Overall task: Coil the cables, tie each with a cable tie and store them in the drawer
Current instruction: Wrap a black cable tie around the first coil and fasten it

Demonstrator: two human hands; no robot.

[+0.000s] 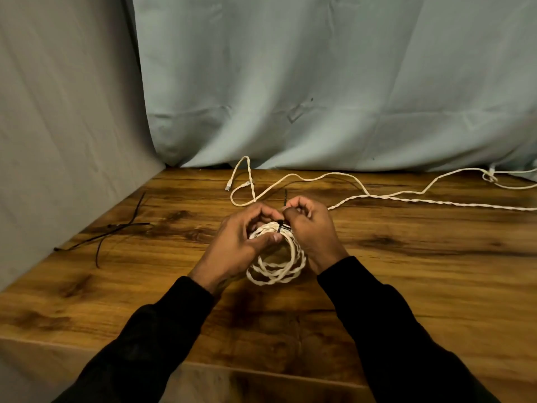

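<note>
A coil of white twisted cable [279,269] is held just above the wooden table [406,271] at the centre. My left hand [244,242] grips the coil's left side, with the thumb pressed on the top strands. A black cable tie [283,226] is wrapped around the top of the coil. Its tail sticks up past my right hand [308,225], which pinches the tie just above the coil. A second white cable [377,196] lies uncoiled across the far part of the table, running off to the right.
Several loose black cable ties [116,231] lie on the table at the left. Grey-blue cloth [319,82] hangs behind the table and along its left side. The table's front edge [261,370] is near my forearms. No drawer is in view.
</note>
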